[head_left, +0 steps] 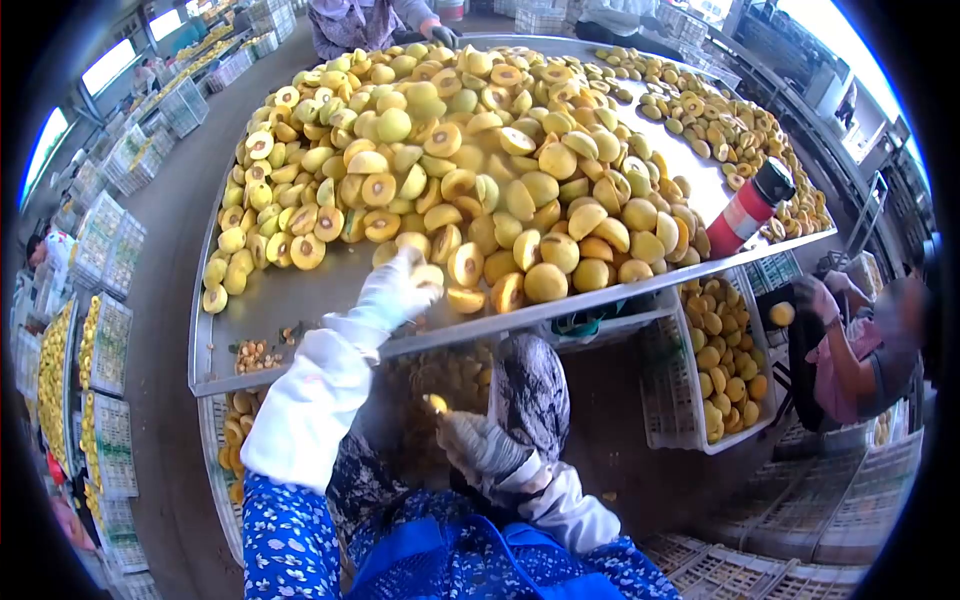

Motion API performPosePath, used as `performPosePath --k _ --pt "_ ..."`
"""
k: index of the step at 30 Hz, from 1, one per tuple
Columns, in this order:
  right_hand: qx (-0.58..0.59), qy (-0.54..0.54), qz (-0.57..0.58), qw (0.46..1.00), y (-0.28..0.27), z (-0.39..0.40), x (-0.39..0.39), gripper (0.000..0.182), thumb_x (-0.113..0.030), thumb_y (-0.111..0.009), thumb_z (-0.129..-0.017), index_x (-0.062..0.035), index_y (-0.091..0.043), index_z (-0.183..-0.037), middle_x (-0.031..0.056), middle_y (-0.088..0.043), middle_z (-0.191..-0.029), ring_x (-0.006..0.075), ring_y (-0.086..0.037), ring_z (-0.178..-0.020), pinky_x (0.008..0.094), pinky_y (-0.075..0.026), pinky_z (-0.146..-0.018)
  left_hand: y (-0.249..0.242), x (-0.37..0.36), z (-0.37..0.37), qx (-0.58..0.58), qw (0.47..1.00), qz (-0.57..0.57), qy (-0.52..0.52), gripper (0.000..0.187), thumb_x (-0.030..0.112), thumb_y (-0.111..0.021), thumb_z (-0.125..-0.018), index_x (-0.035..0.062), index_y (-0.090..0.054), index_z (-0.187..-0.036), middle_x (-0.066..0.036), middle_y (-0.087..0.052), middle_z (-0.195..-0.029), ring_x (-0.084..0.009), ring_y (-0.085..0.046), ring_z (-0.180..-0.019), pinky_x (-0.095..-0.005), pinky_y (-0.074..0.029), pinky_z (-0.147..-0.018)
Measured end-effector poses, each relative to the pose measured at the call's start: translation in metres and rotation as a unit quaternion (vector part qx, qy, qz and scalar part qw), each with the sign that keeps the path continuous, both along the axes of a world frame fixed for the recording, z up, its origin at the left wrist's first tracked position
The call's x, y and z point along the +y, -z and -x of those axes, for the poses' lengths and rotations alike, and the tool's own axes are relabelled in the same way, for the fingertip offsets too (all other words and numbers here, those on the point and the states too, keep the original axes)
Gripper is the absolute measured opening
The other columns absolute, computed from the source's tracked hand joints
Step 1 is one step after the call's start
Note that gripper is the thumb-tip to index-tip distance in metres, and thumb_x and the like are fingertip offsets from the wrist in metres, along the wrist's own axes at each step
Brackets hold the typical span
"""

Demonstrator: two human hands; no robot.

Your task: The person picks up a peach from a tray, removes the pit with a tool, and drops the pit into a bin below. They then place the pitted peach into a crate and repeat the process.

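My left hand, in a pale glove, reaches over the near edge of a metal table. Its fingers are closed on a yellow peach half, against the front of a big heap of peach halves, many showing brown centres. Below the table edge, by my knee, my right hand is closed in a greyish glove. A small yellow-orange piece shows just beyond its fingers; what the fist itself grips is blurred and hidden.
A red bottle with a black cap lies tilted at the table's right. Small pits lie at the left corner. A peach-filled crate stands below right. Co-workers sit at the far side and right. Stacked crates line the left.
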State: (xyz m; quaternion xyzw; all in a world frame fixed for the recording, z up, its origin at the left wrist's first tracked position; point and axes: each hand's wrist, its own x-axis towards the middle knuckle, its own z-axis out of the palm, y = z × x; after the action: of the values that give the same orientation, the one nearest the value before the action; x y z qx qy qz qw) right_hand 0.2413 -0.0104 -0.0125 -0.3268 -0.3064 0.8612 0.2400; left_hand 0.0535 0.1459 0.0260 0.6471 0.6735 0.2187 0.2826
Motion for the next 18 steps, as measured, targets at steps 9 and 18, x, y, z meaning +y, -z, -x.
performPosePath --k 9,18 --pt "-0.067 0.031 -0.549 0.833 0.015 0.049 -0.022 0.026 -0.02 -0.045 -0.094 0.0011 -0.059 -0.099 0.012 -0.056 -0.075 0.0187 -0.056 -0.06 0.0296 -0.045 -0.051 0.017 -0.149 0.011 -0.656 0.736 -0.002 -0.168 0.049 0.047 -0.045 -0.092 0.001 -0.055 -0.103 -0.012 -0.062 -0.076 -0.0216 -0.06 -0.056 -0.0307 -0.047 -0.047" --pt "-0.275 0.008 -0.659 0.7 -0.002 0.035 -0.027 0.028 -0.012 -0.054 -0.085 -0.0056 -0.056 -0.112 0.0194 -0.057 -0.091 0.0328 -0.059 -0.06 0.0421 -0.046 -0.048 0.054 -0.185 0.014 -0.522 0.825 -0.164 -0.144 0.049 0.045 -0.043 -0.092 0.0014 -0.05 -0.114 -0.011 -0.06 -0.094 -0.0194 -0.061 -0.074 -0.0263 -0.051 -0.061"
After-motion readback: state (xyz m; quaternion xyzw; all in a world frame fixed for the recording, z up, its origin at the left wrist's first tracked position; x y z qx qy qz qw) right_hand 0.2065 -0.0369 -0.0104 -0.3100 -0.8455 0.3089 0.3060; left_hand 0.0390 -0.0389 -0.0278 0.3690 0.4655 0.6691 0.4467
